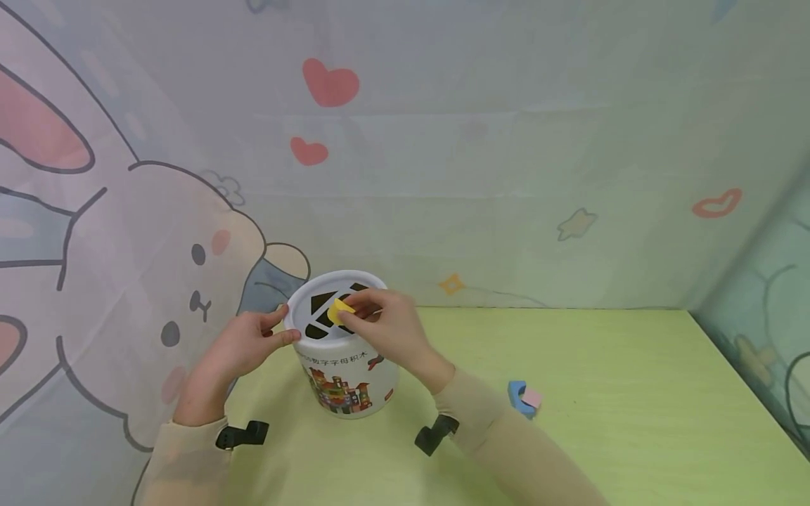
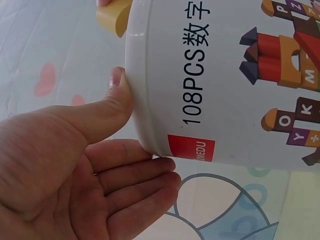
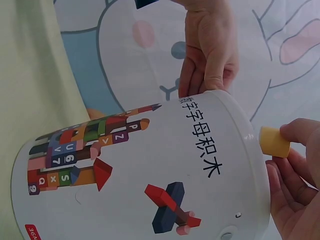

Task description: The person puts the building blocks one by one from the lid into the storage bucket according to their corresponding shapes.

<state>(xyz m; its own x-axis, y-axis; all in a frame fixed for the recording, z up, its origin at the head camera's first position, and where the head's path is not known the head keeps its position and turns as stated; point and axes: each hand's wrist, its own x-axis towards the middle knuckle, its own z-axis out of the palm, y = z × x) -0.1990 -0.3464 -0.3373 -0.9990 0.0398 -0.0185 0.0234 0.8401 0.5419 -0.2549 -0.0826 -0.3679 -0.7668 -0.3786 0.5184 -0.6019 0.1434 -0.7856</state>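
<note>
A white block bucket (image 1: 346, 379) printed with colourful toy buildings stands upright on the green table. Its white lid (image 1: 305, 309) has several dark shaped openings. My right hand (image 1: 395, 330) pinches a small rounded yellow block (image 1: 339, 310) between thumb and fingers, over the lid. The right wrist view shows the yellow block (image 3: 273, 142) close by the lid's rim. My left hand (image 1: 247, 341) touches the left side of the rim, its thumb (image 2: 120, 90) against the lid's edge and its loosely extended fingers (image 2: 135, 182) along the bucket's side.
To the right on the green table (image 1: 601, 393) lie a blue notched block (image 1: 517, 398) and a pink block (image 1: 532, 398), close together. Behind the table hangs a printed cloth backdrop (image 1: 443, 176) with a rabbit and hearts. A dark cable (image 1: 789, 393) shows at the right edge.
</note>
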